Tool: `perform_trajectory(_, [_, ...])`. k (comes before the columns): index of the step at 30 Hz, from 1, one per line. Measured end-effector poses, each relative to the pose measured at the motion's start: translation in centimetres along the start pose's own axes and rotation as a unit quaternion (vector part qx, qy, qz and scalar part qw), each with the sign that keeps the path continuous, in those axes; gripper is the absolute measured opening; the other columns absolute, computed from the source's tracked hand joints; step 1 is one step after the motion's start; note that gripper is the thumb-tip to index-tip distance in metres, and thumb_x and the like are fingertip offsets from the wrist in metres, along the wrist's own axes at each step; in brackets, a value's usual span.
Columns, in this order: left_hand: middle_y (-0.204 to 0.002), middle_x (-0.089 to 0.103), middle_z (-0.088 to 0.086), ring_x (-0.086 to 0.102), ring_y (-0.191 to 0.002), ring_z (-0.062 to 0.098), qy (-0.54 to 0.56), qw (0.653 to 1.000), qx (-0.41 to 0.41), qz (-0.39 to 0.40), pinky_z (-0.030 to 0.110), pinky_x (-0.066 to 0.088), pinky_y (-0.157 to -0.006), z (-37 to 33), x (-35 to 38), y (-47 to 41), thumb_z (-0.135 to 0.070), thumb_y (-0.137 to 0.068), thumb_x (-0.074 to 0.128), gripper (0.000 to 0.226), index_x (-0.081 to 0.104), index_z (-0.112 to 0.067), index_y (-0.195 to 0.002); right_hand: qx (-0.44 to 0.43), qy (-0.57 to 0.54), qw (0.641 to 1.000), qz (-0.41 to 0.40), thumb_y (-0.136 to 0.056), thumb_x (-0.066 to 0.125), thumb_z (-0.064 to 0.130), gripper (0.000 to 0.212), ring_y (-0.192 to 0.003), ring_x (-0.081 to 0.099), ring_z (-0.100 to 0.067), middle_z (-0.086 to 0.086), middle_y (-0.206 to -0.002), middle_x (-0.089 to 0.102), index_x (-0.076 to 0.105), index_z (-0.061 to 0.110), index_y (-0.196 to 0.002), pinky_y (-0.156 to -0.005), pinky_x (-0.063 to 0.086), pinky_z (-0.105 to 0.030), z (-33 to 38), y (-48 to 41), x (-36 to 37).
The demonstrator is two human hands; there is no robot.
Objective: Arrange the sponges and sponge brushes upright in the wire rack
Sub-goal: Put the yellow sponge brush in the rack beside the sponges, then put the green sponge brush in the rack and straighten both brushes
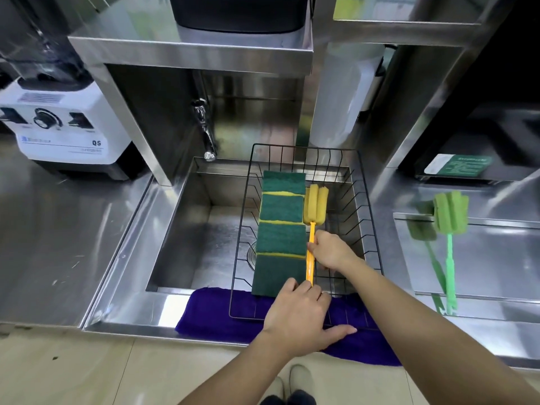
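A black wire rack (368, 206) sits over the right part of the sink. Several green-and-yellow sponges (281, 229) stand in a row along its left side. Right beside them lies a yellow sponge brush (315, 204), foam head at the far end and orange handle pointing toward me. My right hand (330, 251) pinches the handle at mid length. My left hand (301, 314) rests at the rack's near edge, fingertips touching the nearest sponge and the handle's end. A green sponge brush (450, 217) lies on the counter to the right, mirrored in the steel.
The rack's near edge rests on a purple cloth (210, 314) draped over the sink's front rim. The steel sink (193, 229) has a tap (204, 127) at the back. A white blender base (61, 127) stands on the left counter. Steel shelves hang overhead.
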State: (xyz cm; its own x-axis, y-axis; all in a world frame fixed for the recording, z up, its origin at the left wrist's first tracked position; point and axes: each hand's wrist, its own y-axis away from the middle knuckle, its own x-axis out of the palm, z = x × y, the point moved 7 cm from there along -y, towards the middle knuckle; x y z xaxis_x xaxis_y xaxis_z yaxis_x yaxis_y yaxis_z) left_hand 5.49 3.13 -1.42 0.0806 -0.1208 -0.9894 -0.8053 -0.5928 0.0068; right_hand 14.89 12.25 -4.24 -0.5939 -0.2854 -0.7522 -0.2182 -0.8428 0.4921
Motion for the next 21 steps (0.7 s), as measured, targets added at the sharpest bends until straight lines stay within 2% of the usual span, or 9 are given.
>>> perform_trajectory(3, [-0.081,0.065,0.005,0.056,-0.078,0.022,0.009,1.0,-0.005,0.007,0.039,0.042,-0.077,0.0,0.2,0.0,-0.072,-0.086,0.026,0.073,0.065,-0.01,-0.085,0.001,-0.018,0.999,0.031,-0.094,0.047,0.025,0.033,-0.077,0.054,-0.024,-0.001,-0.071,0.052,0.036,0.023,-0.063,-0.055,0.041,-0.031,0.1,0.5,-0.2])
perform_trajectory(6, [-0.087,0.065,0.007,0.055,-0.085,0.024,0.01,1.0,-0.008,0.007,0.04,0.039,-0.082,-0.2,0.1,-0.1,-0.071,-0.086,0.025,0.073,0.064,-0.009,-0.091,-0.01,-0.046,0.998,0.034,-0.092,0.052,0.025,0.024,-0.069,0.055,-0.022,-0.002,-0.066,0.052,0.051,0.011,-0.073,-0.059,0.045,-0.033,0.1,1.1,-1.2])
perform_trajectory(9, [-0.095,0.066,0.008,0.054,-0.091,0.026,0.019,1.0,0.001,0.018,0.041,0.037,-0.085,-1.0,0.3,-0.4,-0.069,-0.087,0.022,0.074,0.063,-0.008,-0.098,-0.061,-0.049,0.997,-0.015,-0.09,0.055,0.023,0.02,-0.082,0.06,-0.024,-0.007,-0.085,0.062,0.06,0.006,-0.101,-0.074,0.048,-0.037,0.3,1.9,-3.6])
perform_trajectory(10, [-0.097,0.066,0.008,0.054,-0.093,0.026,0.025,0.999,0.004,0.023,0.041,0.036,-0.086,-1.4,0.3,-0.7,-0.069,-0.087,0.022,0.074,0.062,-0.009,-0.101,-0.081,-0.051,0.995,-0.036,-0.091,0.054,0.022,0.021,-0.085,0.06,-0.024,-0.005,-0.088,0.062,0.06,0.008,-0.105,-0.076,0.048,-0.037,0.3,2.3,-4.5])
perform_trajectory(13, [-0.108,0.063,0.008,0.052,-0.101,0.025,0.04,0.998,0.008,0.053,0.04,0.034,-0.091,-2.4,0.7,-1.6,-0.069,-0.086,0.019,0.074,0.058,-0.012,-0.111,-0.101,-0.099,0.981,-0.132,-0.092,0.051,0.017,0.017,-0.079,0.057,-0.019,-0.001,-0.084,0.06,0.061,0.009,-0.103,-0.071,0.046,-0.031,-0.7,3.4,-8.0])
perform_trajectory(15, [-0.114,0.062,0.007,0.051,-0.105,0.024,0.042,0.997,0.014,0.068,0.039,0.034,-0.092,-3.0,0.9,-2.3,-0.07,-0.085,0.017,0.075,0.055,-0.013,-0.116,-0.072,-0.125,0.964,-0.224,-0.091,0.051,0.015,0.016,-0.082,0.059,-0.025,-0.007,-0.085,0.064,0.062,0.009,-0.102,-0.075,0.048,-0.032,-2.7,4.0,-10.4])
perform_trajectory(17, [-0.118,0.061,0.006,0.051,-0.108,0.024,0.05,0.995,0.021,0.081,0.04,0.035,-0.093,-3.7,1.1,-2.8,-0.074,-0.082,0.009,0.084,0.054,-0.014,-0.12,-0.018,-0.136,0.945,-0.298,-0.091,0.051,0.014,0.018,-0.091,0.062,-0.03,-0.013,-0.095,0.07,0.061,0.008,-0.105,-0.081,0.05,-0.037,-5.7,4.4,-12.1])
perform_trajectory(19, [-0.12,0.06,0.006,0.051,-0.109,0.023,0.066,0.993,0.022,0.094,0.04,0.036,-0.094,-4.2,1.2,-3.3,-0.08,-0.075,-0.003,0.097,0.052,-0.015,-0.122,0.037,-0.145,0.929,-0.338,-0.09,0.051,0.012,0.02,-0.095,0.063,-0.034,-0.016,-0.101,0.069,0.057,0.006,-0.108,-0.083,0.051,-0.042,-9.0,4.7,-13.1])
perform_trajectory(21, [-0.123,0.059,0.005,0.051,-0.111,0.022,0.072,0.992,0.015,0.107,0.04,0.036,-0.094,-4.5,1.5,-3.7,-0.08,-0.071,-0.005,0.099,0.051,-0.016,-0.123,0.078,-0.134,0.923,-0.353,-0.087,0.053,0.011,0.024,-0.099,0.06,-0.038,-0.023,-0.105,0.064,0.053,0.002,-0.109,-0.085,0.048,-0.044,-12.1,4.9,-13.4])
